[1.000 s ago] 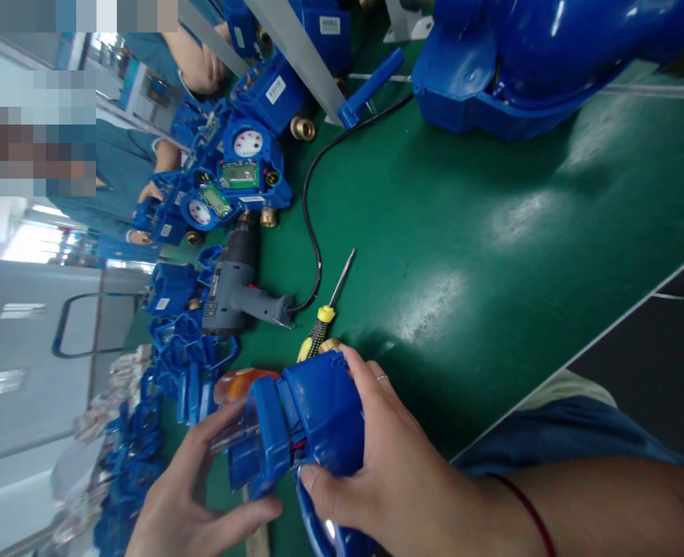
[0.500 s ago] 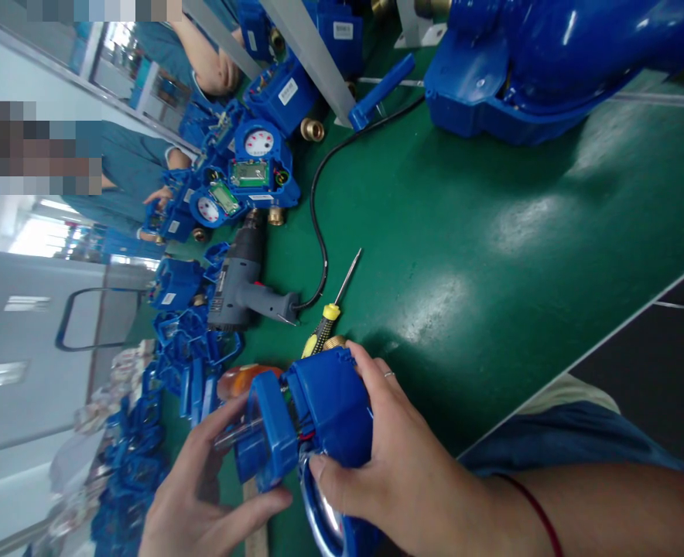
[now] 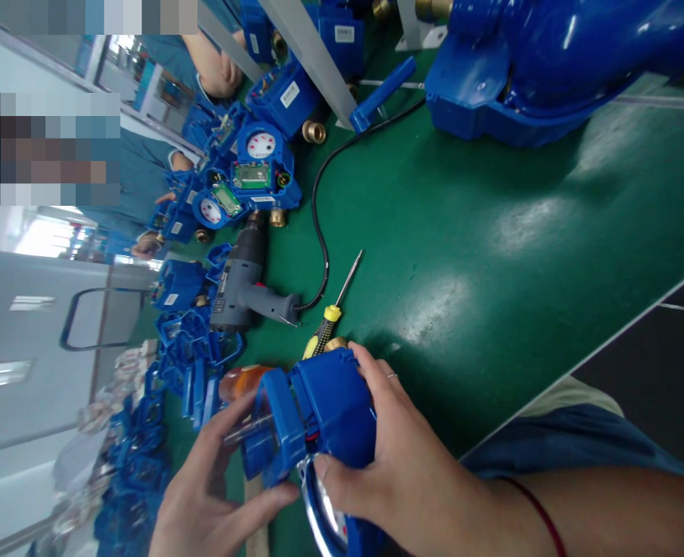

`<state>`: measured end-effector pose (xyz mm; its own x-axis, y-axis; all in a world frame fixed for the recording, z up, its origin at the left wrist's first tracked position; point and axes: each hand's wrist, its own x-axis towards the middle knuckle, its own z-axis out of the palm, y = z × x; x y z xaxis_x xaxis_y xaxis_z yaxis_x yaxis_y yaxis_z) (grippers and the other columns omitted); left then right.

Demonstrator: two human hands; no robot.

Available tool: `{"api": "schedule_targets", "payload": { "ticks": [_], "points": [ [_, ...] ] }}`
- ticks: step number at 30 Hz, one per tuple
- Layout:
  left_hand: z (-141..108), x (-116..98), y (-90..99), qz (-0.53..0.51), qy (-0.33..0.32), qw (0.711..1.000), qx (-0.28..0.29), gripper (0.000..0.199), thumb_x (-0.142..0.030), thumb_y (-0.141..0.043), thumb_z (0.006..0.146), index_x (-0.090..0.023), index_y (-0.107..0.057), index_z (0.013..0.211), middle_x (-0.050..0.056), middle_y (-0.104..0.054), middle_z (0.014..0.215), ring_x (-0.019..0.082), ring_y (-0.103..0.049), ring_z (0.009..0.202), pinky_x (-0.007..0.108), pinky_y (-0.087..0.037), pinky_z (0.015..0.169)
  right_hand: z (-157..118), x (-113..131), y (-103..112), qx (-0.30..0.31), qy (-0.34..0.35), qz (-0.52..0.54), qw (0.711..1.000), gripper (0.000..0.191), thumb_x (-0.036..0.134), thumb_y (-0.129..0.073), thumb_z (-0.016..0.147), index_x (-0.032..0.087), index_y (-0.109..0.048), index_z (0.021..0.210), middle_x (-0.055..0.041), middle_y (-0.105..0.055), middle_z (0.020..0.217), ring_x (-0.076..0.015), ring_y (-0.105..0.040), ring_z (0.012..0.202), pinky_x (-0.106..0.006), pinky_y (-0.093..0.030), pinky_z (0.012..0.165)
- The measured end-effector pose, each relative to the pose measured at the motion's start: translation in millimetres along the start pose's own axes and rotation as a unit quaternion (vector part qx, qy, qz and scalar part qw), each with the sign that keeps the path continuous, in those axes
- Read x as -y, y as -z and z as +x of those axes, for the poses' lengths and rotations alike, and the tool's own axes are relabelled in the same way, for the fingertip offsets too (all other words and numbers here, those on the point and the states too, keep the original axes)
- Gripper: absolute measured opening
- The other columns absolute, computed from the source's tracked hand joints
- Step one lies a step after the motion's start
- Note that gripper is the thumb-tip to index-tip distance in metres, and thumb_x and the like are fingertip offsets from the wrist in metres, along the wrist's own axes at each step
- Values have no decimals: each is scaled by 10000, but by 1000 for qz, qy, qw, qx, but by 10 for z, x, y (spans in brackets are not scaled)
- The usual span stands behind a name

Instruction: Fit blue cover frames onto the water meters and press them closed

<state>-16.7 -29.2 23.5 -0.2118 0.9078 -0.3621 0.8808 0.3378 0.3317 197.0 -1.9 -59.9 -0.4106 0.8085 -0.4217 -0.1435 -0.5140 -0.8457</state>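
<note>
My right hand [image 3: 400, 456] is wrapped round a blue water meter [image 3: 336, 398], its thumb near the round silver-rimmed dial [image 3: 327, 503] at the bottom. My left hand [image 3: 203, 480] holds a blue cover [image 3: 287, 418] with a clear window between thumb and fingers. The cover sits right against the left side of the meter; a bit of red wire shows in the narrow gap. Whether the cover is fully seated is hidden. Just beyond the meter lies a yellow-and-black screwdriver [image 3: 322, 333], and a brass fitting [image 3: 336, 343] pokes out beside it.
A grey heat gun [image 3: 243, 286] with a black cord [image 3: 317, 209] lies on the green table [image 3: 493, 255]. Several open meters [image 3: 254, 174] stand beyond it. Blue covers [image 3: 185, 348] are piled at left. A large blue device [image 3: 528, 77] fills the upper right. A co-worker's sleeve [image 3: 145, 166] shows at upper left.
The cover in my left hand has shifted slightly right, closing in on the meter and narrowing the gap. My right hand stays almost still. The co-worker's hands at upper left have moved.
</note>
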Motion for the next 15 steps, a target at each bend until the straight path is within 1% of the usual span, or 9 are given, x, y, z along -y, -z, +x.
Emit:
{"api": "schedule_targets", "payload": {
  "ticks": [3,6,10,13,15],
  "points": [
    [45,26,4,21,-50,999,1,751,-492,-775,624,-411,-439,1290,13,-577,1265,334,-606,1081,504,-513,931,5,5,-4,-4,6,-2,1000,937,290,-670,637,212,-215,1452,-82,-460,1268,-231,-457,1191,-394,-382,1063],
    [73,40,-9,18,-73,997,1,751,-518,-763,637,-390,-438,1301,39,-568,1281,322,-610,1081,477,-526,908,6,15,-7,-6,2,-7,1000,924,290,-664,639,215,-225,1449,-82,-462,1268,-228,-458,1192,-390,-378,1067],
    [84,66,-19,28,-92,995,18,738,-518,-744,668,-388,-420,1319,53,-538,1321,329,-567,1147,507,-485,952,4,23,-3,0,-10,-15,1000,948,305,-652,640,194,-201,1467,-101,-446,1302,-237,-443,1223,-393,-368,1078],
    [93,115,-2,65,-121,990,13,788,-487,-723,706,-392,-338,1387,65,-499,1358,355,-500,1219,585,-403,1004,14,2,-15,9,-26,-36,999,1008,335,-663,629,171,-161,1487,-130,-400,1371,-265,-391,1288,-414,-334,1104],
    [105,144,21,92,-147,985,11,805,-460,-699,739,-394,-277,1422,66,-478,1374,360,-462,1253,614,-343,1034,24,-24,-38,14,-32,-48,998,1043,355,-671,623,158,-134,1495,-148,-343,1432,-287,-337,1336,-429,-302,1122]
  ]
}}
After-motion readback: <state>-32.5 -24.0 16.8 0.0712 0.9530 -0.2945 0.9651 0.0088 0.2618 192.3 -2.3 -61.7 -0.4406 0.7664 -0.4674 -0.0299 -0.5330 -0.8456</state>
